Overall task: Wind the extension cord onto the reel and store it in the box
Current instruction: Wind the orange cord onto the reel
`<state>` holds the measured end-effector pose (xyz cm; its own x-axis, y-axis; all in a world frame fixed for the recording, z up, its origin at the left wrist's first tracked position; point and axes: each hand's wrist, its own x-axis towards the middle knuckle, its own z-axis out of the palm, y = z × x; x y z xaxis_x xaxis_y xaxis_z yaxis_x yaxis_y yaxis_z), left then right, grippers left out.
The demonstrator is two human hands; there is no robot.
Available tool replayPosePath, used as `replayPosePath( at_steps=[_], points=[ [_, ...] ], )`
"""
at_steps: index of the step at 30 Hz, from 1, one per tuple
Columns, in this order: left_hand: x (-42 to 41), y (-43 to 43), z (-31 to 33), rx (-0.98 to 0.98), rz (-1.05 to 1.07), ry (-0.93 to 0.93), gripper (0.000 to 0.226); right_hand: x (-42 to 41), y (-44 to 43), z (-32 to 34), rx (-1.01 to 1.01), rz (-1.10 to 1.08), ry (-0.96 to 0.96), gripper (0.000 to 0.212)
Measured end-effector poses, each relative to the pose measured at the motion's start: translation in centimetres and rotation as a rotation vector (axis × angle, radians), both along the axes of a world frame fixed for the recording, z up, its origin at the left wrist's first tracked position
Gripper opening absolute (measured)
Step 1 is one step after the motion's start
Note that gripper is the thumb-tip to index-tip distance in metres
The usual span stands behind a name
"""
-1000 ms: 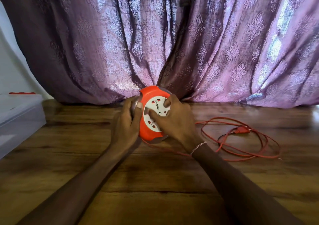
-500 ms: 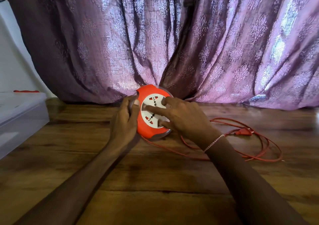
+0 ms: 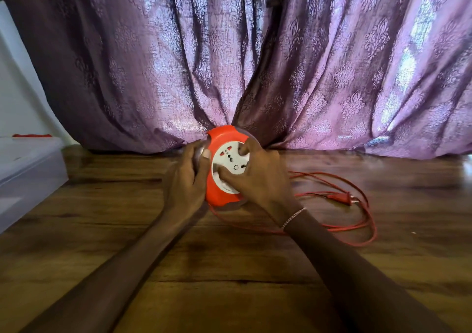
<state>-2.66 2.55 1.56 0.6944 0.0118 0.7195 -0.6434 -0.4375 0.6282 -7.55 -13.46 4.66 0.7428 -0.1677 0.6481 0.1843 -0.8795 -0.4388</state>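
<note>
An orange extension reel with a white socket face stands on edge on the wooden floor, in front of the curtain. My left hand grips its left rim. My right hand lies over the socket face, fingers pressed on the white disc. A thin red cord lies in loose loops on the floor to the right, running under my right wrist to the reel. Its red plug rests inside the loops.
A translucent plastic box stands at the left edge on the floor. A purple patterned curtain hangs close behind the reel. Bare wooden floor lies in front of my arms.
My right hand has turned on the white socket face, which has rotated. The loose cord loops have shrunk and the plug has slid closer to the reel.
</note>
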Motion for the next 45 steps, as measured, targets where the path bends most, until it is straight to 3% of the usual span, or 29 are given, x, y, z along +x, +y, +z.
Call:
replayPosePath(
  at_steps=[3,4,5,7,12,16,22,24,26,32,33,34,36,38,41,45],
  points=[
    [-0.1,-0.1,0.0,0.031,0.035,-0.025,0.044,0.2,0.8,0.0,0.608,0.133,0.197,0.056],
    [-0.1,0.0,0.0,0.024,0.040,-0.018,0.043,0.2,0.8,0.2,0.664,0.155,0.224,0.054],
    [-0.1,0.0,0.0,0.007,0.037,-0.008,0.042,0.2,0.6,0.4,0.575,0.132,0.185,0.054],
    [0.0,0.1,0.2,-0.042,0.023,0.012,0.041,0.4,-0.6,0.5,0.179,0.036,0.040,0.056],
    [0.4,0.6,0.7,-0.139,0.016,0.053,0.041,0.2,-3.6,2.0,-0.561,0.156,-0.065,0.063],
    [0.7,0.8,0.4,-0.101,0.003,0.073,0.040,0.0,-3.5,1.9,-0.752,0.192,-0.123,0.062],
    [0.2,0.4,0.5,-0.057,-0.023,0.045,0.038,-0.3,-2.6,1.7,-0.765,0.109,-0.227,0.061],
    [0.2,0.3,0.4,-0.029,-0.018,0.022,0.038,-0.2,-2.3,1.5,-0.715,0.055,-0.268,0.064],
    [0.0,0.2,0.3,-0.025,-0.012,0.015,0.039,-0.4,-1.4,1.2,-0.563,0.018,-0.193,0.068],
    [-0.4,-0.3,0.2,-0.026,-0.003,-0.006,0.041,-0.5,0.8,1.0,0.450,0.085,0.143,0.052],
    [-0.4,-0.3,0.2,-0.027,-0.005,-0.003,0.040,-0.5,0.8,1.1,0.519,0.104,0.182,0.050],
    [-0.4,-0.3,0.2,-0.030,-0.007,0.003,0.040,-0.5,0.6,1.2,0.444,0.072,0.165,0.051],
    [-0.4,-0.3,0.3,-0.046,-0.006,0.006,0.040,-0.4,-0.3,1.1,0.090,-0.057,0.020,0.053],
    [-0.1,-0.1,0.5,-0.082,-0.004,0.005,0.042,-0.5,-1.2,1.5,-0.154,0.018,-0.096,0.049],
    [0.3,0.4,0.6,-0.138,-0.009,0.012,0.043,-0.4,-2.3,2.2,-0.472,0.193,-0.101,0.056],
    [0.3,0.7,0.7,-0.113,-0.019,0.014,0.040,-0.4,-2.9,2.4,-0.721,0.231,-0.049,0.062]
  ],
)
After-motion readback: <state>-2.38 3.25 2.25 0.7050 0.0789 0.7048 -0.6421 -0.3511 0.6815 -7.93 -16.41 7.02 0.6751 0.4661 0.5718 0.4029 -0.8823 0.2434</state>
